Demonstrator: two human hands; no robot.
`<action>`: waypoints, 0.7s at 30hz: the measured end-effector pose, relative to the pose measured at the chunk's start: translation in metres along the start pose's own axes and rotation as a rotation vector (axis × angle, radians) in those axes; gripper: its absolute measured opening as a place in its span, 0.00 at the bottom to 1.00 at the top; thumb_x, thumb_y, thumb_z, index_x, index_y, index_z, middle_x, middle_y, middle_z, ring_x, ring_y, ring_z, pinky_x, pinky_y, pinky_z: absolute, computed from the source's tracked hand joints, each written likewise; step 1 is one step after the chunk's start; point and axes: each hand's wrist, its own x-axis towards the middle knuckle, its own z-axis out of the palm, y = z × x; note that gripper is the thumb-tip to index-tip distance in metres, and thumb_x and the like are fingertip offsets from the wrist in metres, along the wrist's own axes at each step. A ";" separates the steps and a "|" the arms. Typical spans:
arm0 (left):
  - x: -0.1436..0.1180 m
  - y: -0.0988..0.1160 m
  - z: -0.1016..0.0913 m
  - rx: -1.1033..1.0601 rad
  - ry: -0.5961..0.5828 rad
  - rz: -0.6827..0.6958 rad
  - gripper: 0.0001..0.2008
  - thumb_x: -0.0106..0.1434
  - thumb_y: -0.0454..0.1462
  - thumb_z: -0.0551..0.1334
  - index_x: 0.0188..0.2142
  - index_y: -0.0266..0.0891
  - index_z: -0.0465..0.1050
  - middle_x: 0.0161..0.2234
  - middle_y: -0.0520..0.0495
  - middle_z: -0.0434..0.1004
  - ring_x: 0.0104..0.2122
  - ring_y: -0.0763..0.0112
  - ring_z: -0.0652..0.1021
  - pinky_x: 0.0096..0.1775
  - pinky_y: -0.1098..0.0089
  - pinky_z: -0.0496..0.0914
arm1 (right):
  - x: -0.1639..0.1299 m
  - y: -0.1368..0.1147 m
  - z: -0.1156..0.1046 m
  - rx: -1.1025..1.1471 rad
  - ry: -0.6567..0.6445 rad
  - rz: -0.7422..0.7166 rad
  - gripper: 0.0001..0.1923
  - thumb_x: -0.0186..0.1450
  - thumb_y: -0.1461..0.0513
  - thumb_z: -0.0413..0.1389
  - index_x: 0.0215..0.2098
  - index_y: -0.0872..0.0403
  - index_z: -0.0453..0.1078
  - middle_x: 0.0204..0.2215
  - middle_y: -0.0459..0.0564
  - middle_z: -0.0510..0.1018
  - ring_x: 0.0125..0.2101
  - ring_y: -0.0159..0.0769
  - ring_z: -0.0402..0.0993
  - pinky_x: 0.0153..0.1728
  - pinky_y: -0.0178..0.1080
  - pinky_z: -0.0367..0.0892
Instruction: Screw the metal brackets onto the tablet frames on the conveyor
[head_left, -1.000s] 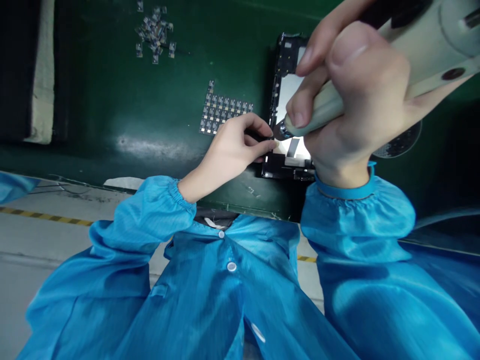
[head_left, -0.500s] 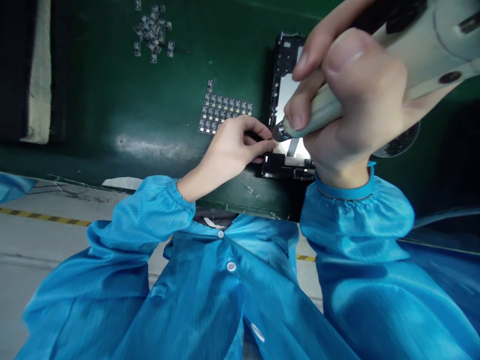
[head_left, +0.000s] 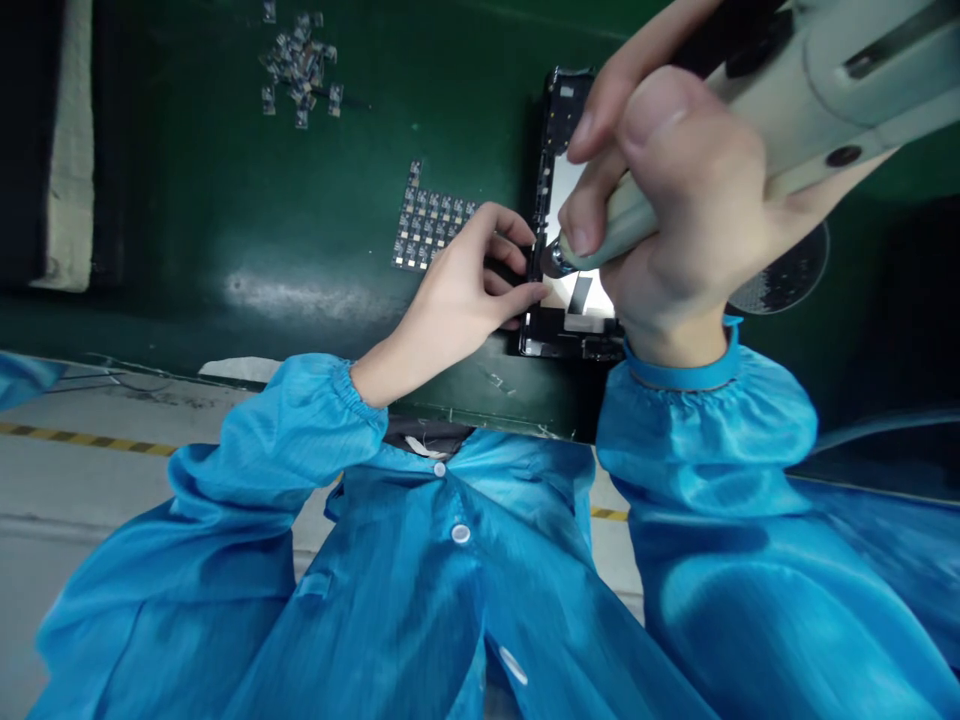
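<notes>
The black rectangular phone chassis (head_left: 559,335) lies flat on the green work surface (head_left: 225,200), just right of a grid of small grey chips (head_left: 431,225). It looks light, rigid and fragile, best steadied by its edges. The left hand (head_left: 469,290) pinches its left edge; the right hand (head_left: 675,210) is clenched around a pale grey electric screwdriver (head_left: 787,110), whose tip meets the chassis. That hand hides most of the frame, and the screw cannot be made out.
</notes>
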 end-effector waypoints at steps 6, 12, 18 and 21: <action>-0.002 0.010 0.004 0.020 0.017 -0.056 0.16 0.73 0.29 0.75 0.52 0.42 0.72 0.48 0.46 0.79 0.34 0.66 0.88 0.37 0.67 0.85 | 0.000 0.005 -0.005 0.027 -0.072 -0.006 0.09 0.75 0.67 0.59 0.49 0.55 0.63 0.36 0.41 0.81 0.22 0.15 0.67 0.23 0.23 0.63; -0.003 0.015 0.002 0.019 0.001 -0.112 0.16 0.73 0.30 0.75 0.54 0.42 0.74 0.49 0.46 0.80 0.36 0.65 0.89 0.38 0.68 0.85 | -0.002 0.000 0.001 0.006 0.008 0.055 0.10 0.72 0.68 0.59 0.44 0.53 0.61 0.35 0.42 0.80 0.22 0.19 0.65 0.21 0.28 0.61; -0.003 0.014 0.003 0.028 0.005 -0.113 0.15 0.73 0.30 0.75 0.54 0.42 0.74 0.49 0.47 0.80 0.38 0.64 0.89 0.39 0.69 0.85 | -0.004 -0.002 0.004 0.030 0.007 0.009 0.05 0.72 0.68 0.60 0.45 0.56 0.70 0.36 0.46 0.80 0.23 0.20 0.68 0.21 0.28 0.59; -0.003 0.014 0.003 0.012 0.010 -0.096 0.15 0.72 0.29 0.75 0.52 0.42 0.74 0.48 0.48 0.80 0.36 0.66 0.89 0.38 0.69 0.85 | -0.004 0.002 0.006 0.005 0.027 0.000 0.03 0.71 0.69 0.61 0.42 0.55 0.75 0.33 0.45 0.79 0.22 0.21 0.69 0.20 0.30 0.58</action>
